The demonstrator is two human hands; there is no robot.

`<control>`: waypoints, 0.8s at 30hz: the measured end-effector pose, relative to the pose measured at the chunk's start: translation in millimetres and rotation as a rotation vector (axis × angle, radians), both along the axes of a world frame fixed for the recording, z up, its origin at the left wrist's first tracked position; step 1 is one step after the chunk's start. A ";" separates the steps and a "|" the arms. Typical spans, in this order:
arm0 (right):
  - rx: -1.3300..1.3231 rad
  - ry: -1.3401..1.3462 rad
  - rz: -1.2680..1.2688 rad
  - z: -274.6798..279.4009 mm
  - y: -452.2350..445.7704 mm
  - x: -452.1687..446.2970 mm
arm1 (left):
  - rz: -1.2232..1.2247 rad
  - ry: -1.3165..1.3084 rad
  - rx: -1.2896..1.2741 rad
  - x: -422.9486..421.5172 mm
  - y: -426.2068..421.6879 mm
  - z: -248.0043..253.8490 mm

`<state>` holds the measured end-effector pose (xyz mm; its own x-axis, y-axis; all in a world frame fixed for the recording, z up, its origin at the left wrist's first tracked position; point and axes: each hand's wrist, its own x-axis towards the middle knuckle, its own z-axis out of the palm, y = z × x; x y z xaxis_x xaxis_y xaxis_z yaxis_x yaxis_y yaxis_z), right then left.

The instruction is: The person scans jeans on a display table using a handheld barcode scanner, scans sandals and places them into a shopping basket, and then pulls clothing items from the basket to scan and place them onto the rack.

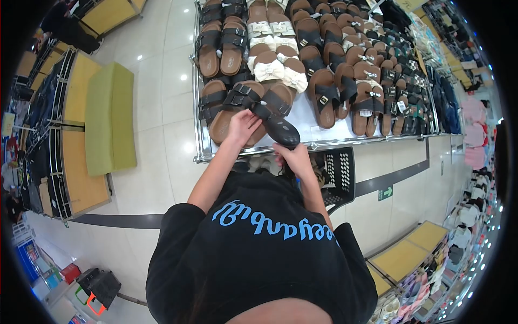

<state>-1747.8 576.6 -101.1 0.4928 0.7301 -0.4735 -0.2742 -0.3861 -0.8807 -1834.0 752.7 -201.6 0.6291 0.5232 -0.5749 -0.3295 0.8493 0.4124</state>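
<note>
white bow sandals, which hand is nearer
Left: the left hand is in front of the white bow sandals; the right hand is farther back, by the table edge.

I have sandals (324, 100) in rows on the display worktop (305, 123) ahead, a single shoe (283, 132) lying between my left hand (243, 128) and right hand (295, 158) at its near edge. Just right of the right hand is a basket (346, 186), then an arrow sign (385, 193) on the floor (156, 108). Left across the floor stands a bench (110, 119), clothing racks (38, 113) beyond.
</note>
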 end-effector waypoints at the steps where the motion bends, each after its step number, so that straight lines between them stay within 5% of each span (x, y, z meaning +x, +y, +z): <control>1: 0.023 -0.015 0.015 -2.0 -5.6 -1.9 | -0.006 -0.038 -0.017 -3.0 1.5 -0.8; 17: 0.007 -0.079 0.014 4.2 -8.4 -11.2 | -0.175 0.043 0.017 -9.6 -3.1 -11.0; 24: 0.002 -0.033 -0.061 -4.7 -10.3 -9.5 | -0.271 0.308 0.566 -35.0 -11.4 19.6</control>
<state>-1757.2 566.2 -105.8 0.5518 0.6988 -0.4552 -0.2683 -0.3680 -0.8903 -1869.0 741.3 -182.0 0.6320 0.6425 -0.4333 0.0663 0.5123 0.8563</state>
